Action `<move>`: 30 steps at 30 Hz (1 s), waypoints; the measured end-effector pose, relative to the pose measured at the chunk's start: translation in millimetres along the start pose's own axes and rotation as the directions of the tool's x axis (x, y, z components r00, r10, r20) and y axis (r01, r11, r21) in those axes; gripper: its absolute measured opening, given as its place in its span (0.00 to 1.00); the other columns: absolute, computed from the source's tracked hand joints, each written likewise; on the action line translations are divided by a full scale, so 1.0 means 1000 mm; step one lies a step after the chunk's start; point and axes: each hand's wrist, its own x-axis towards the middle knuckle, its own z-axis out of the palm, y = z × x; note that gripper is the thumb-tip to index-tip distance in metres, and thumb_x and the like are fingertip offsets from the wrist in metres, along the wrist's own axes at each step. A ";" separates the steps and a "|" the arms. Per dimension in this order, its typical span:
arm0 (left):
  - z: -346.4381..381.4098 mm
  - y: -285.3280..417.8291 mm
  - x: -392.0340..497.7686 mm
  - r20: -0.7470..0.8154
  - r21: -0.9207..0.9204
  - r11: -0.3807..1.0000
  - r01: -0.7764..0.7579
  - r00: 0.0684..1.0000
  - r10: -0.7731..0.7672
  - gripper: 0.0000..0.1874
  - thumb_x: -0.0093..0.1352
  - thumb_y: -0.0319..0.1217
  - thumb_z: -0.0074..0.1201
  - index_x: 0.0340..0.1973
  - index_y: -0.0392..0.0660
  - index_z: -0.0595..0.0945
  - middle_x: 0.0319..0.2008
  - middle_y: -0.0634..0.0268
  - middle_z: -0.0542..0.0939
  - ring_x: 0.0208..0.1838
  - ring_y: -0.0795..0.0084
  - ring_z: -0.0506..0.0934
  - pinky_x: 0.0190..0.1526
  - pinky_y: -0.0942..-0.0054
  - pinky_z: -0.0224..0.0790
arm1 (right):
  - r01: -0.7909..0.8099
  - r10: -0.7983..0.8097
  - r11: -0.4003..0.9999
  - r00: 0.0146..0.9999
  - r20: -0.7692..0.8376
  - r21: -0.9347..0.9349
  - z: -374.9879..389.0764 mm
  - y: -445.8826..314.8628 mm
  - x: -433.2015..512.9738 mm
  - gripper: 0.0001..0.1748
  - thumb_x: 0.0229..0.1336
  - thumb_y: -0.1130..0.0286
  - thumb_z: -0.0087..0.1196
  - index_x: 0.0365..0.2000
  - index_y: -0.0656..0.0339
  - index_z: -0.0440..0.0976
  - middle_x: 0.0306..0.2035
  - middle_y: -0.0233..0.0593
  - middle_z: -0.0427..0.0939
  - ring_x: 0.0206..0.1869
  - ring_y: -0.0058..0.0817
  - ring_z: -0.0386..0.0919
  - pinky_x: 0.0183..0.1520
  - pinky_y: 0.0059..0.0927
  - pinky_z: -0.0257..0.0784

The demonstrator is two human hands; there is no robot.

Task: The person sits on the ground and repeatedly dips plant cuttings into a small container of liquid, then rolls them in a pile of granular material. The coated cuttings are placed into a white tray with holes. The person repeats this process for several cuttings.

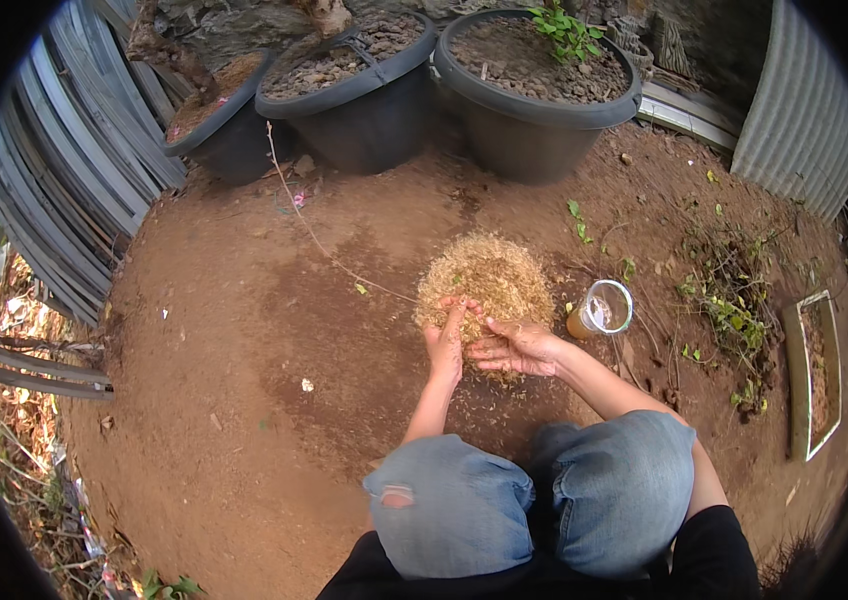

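A round pile of pale, straw-coloured husks or shavings point(495, 270) lies on the bare soil before me. My left hand point(448, 339) is at its near edge, fingers apart and flecked with bits of the material. Just to the right, my right hand point(517, 349) is spread with its fingers pointing left, close to the left hand over the near side of the pile. Bits cling to this hand too, and I see nothing gripped in either. Right of the pile stands a clear plastic cup point(580, 322) with some orange-brown liquid inside.
Black plant pots point(536, 142) filled with soil line the far side. A thin dry twig point(319, 244) reaches the pile from the left. Uprooted weeds point(739, 322) and a rectangular planter point(799, 382) lie to the right. Metal strips point(71, 150) lean at left, a corrugated sheet point(803, 112) at right.
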 end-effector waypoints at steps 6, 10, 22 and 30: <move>0.006 0.002 -0.001 0.115 0.259 0.950 -0.173 0.982 0.148 0.06 0.63 0.23 0.52 0.35 0.41 0.74 0.34 0.60 0.78 0.40 0.73 0.76 0.45 0.71 0.68 | 0.063 -0.049 0.964 0.997 -0.058 0.257 0.008 0.007 0.006 0.34 0.59 0.64 0.48 0.55 0.78 0.45 0.55 0.64 0.53 0.53 0.42 0.67 0.52 0.31 0.74; 0.014 0.018 0.001 0.250 0.386 0.868 -0.314 0.941 0.229 0.08 0.61 0.19 0.51 0.35 0.41 0.74 0.35 0.62 0.77 0.43 0.72 0.76 0.49 0.71 0.67 | 0.094 -0.094 0.954 0.995 -0.012 0.286 0.011 -0.001 0.003 0.24 0.60 0.67 0.47 0.49 0.75 0.54 0.46 0.51 0.63 0.47 0.32 0.73 0.50 0.25 0.76; 0.093 0.166 0.026 0.361 0.519 0.695 -0.498 0.865 0.350 0.12 0.58 0.18 0.53 0.38 0.40 0.74 0.37 0.63 0.78 0.43 0.75 0.75 0.47 0.74 0.67 | 0.164 -0.207 0.961 0.960 0.188 0.221 0.086 -0.124 -0.009 0.14 0.63 0.72 0.41 0.46 0.69 0.62 0.46 0.40 0.68 0.45 0.24 0.73 0.50 0.24 0.75; 0.207 0.337 -0.011 0.323 0.456 0.694 -0.557 0.831 0.454 0.10 0.57 0.22 0.57 0.35 0.39 0.76 0.31 0.65 0.80 0.36 0.78 0.77 0.40 0.77 0.69 | 0.253 -0.318 0.909 0.935 0.157 0.332 0.221 -0.221 -0.120 0.14 0.61 0.71 0.45 0.46 0.67 0.64 0.46 0.38 0.70 0.45 0.23 0.74 0.45 0.19 0.77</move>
